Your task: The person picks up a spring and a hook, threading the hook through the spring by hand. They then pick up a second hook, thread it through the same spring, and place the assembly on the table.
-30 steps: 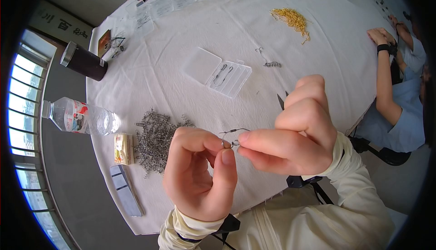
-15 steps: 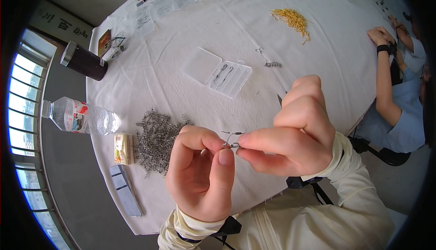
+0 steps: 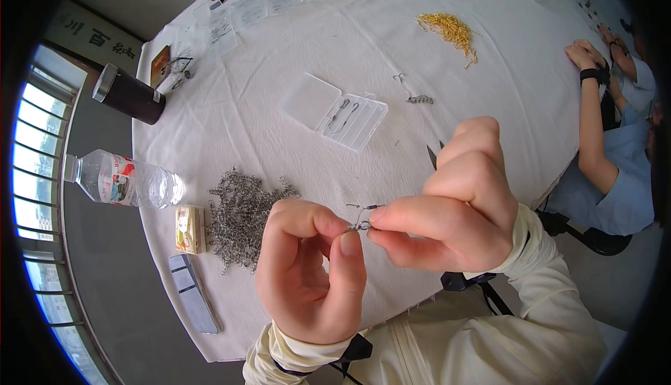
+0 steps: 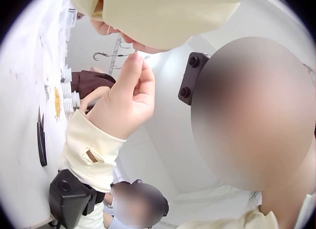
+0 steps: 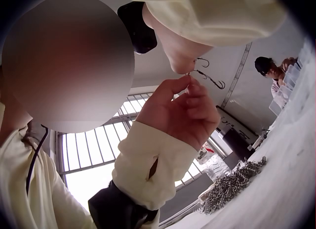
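Left hand [image 3: 300, 287] has shifted slightly toward the right hand [image 3: 454, 207] since the last frame, carrying the hooks [image 3: 360, 226] along; we spot no other clear move. Largest first: we have the white tablecloth [image 3: 258, 56], then both hands raised above it, near each other. Next, a bottle [image 3: 126, 179] by the left edge, a heap of springs [image 3: 241, 221] near it, an open plastic box [image 3: 360, 123] beyond the hands, scissors [image 3: 433, 154] partly hidden behind the right one. Smallest, the hooks, up between the fingertips: thumb and index pinch them on each side; which part each hand grips, we can't tell. Our risk call: metal this thin could slip if either pinch loosens, and a drop near the springs could tangle. Twisting hard could prick a fingertip, and fingers block the join, so misalignment seems possible.
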A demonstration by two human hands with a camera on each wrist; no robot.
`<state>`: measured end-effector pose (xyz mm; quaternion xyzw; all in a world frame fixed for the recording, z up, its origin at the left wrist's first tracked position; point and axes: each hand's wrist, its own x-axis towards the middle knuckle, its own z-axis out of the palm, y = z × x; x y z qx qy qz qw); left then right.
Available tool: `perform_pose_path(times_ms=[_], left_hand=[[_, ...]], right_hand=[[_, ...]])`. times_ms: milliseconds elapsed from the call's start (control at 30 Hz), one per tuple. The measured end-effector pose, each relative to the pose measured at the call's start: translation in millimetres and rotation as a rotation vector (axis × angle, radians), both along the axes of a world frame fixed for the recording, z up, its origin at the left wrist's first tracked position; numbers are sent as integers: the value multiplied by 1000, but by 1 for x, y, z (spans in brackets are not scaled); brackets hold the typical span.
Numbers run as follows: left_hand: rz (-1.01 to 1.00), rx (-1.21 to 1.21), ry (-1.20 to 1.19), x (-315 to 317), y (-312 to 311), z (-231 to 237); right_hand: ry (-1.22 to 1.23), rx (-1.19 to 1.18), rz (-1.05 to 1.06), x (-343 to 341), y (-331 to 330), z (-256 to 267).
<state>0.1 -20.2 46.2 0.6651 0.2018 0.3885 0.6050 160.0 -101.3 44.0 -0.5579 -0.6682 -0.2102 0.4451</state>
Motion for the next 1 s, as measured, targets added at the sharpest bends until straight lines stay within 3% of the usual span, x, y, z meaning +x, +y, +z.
perform_pose_path(times_ms=[233,1000], left_hand=[[92,229,6,3,0,-1],[195,322,9,7,0,-3]], right_hand=[[-4,-12,5,1,-2,0],[11,2,15,0,-1,1]])
